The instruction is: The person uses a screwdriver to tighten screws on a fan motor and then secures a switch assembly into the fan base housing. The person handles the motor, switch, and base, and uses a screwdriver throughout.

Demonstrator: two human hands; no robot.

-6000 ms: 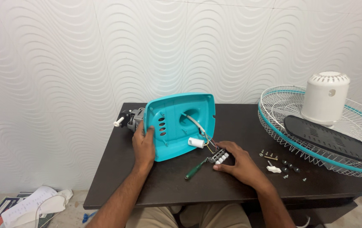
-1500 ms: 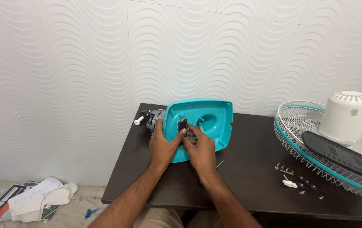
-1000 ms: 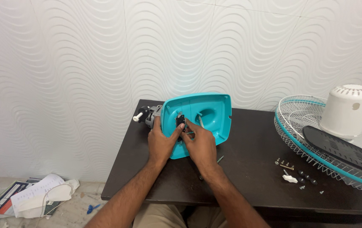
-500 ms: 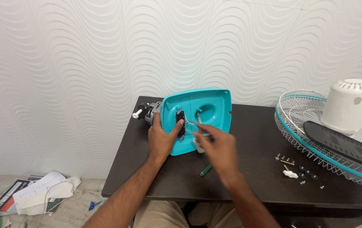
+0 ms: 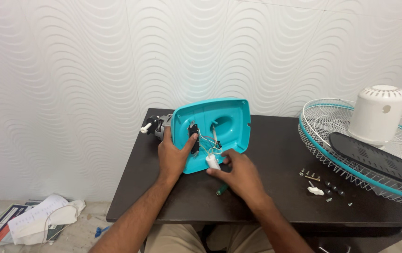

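Dark table stood against a white wavy-textured wall, its near edge running along the person's lap, its left edge dropping to a floor strewn with papers. Teal housing stood tilted up on the table's left half, open side facing the person, well in from the near edge but near the back-left corner. Motor shaft poked out from behind its left side. Left hand gripped the housing's lower left rim, thumb hooked inside beside a black switch block, fingers wrapped behind and out of sight. Right hand rested on the table just below the housing, fingers closed narrow around a small white cylinder joined to wires coming out of the housing. A green-handled screwdriver lay on the table partly under the right hand. Bare tabletop lay between the right hand and a scatter of screws and small parts further right. Wire fan guard overhung the table's right end, carrying a white motor cover and a dark blade-like panel.
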